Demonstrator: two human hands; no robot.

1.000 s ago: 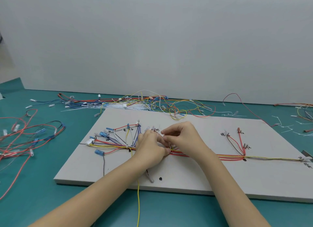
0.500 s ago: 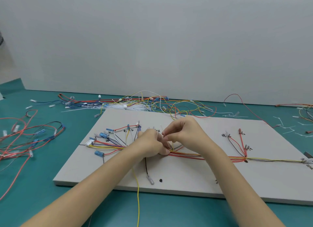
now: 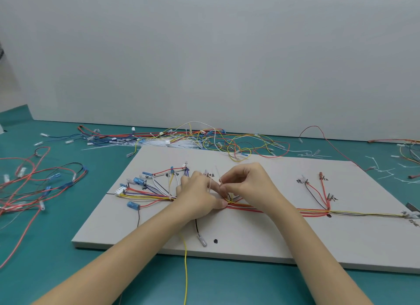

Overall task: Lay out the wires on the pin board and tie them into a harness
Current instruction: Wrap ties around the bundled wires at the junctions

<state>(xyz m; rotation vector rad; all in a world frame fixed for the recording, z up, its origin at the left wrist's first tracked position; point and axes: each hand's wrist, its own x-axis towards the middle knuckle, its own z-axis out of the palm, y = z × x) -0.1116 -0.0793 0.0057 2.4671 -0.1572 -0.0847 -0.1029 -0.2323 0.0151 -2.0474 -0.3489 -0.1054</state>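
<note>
Lying on the green table (image 3: 45,248) at far left is a loose tangle of red and black wires (image 3: 34,186). Sitting on the white board (image 3: 272,243), the wire bundle (image 3: 295,211) is fanning out at its left end. The left hand (image 3: 197,195) is pressing curled fingers onto it. The right hand (image 3: 247,184) is pinching a thin clear tie (image 3: 218,176) just above the bundle.

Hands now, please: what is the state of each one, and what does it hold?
Left hand: closed, presses the wire bundle on the pin board.
Right hand: closed, pinches a white cable tie.
</note>
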